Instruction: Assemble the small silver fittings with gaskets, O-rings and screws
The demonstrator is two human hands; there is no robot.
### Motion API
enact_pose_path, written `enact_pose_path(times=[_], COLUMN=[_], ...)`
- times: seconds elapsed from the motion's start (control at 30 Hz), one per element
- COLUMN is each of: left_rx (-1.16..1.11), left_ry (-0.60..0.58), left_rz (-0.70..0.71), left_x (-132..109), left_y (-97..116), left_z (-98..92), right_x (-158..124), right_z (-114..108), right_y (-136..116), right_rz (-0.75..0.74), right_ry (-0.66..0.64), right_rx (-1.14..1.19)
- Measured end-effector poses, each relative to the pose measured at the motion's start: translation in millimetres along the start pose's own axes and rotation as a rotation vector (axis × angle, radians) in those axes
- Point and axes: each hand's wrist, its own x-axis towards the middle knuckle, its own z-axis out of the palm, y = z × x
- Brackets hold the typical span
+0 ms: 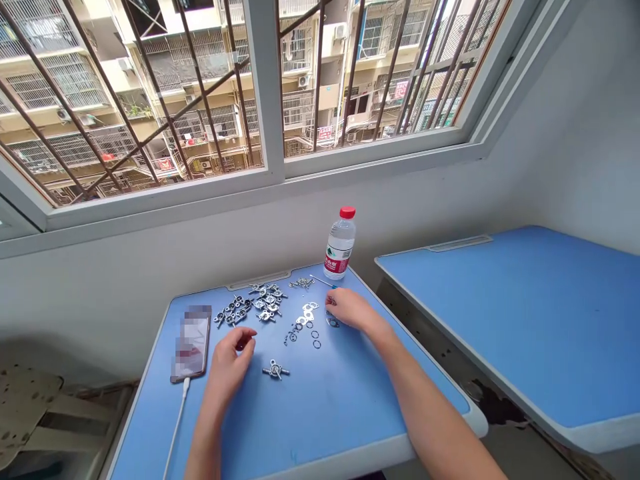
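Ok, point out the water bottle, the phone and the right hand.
Water bottle (340, 248), head view, on the upper body just above the label.
Phone (192, 341), head view, on the blurred screen.
Right hand (351, 311), head view, on the back of the hand.

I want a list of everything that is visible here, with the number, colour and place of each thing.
desk: 1, blue, under the hands
second desk: 1, blue, at right
bottle: 1, clear with red cap, at desk's back edge
phone: 1, screen blurred, at desk's left
cable: 1, white, running from phone toward desk's front
metal parts: many, silver, in groups at desk's back
single part: 1, silver, between the hands
rings: several, black, near right hand
screwdriver: 1, thin, silver, behind right hand
window: 1, white frame with dark bars, behind desk
left hand: 1, bare, over desk beside phone
right hand: 1, bare, by rings
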Motion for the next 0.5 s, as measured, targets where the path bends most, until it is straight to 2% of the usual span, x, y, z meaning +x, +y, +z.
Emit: enact_pose_path(times=[0.33, 0.5], left_rx=[-0.019, -0.006], left_ry=[0.052, 0.074], left_rz=[0.018, 0.009], left_x=[1, 1], left_y=[2, 0], left_z=[-0.5, 1.3], right_x=[-6, -6], right_z=[0, 0], right_y=[-7, -11], right_rz=[-0.093, -0.067], right_ry=[0.098, 0.122], right_rx=[0.09, 0.105])
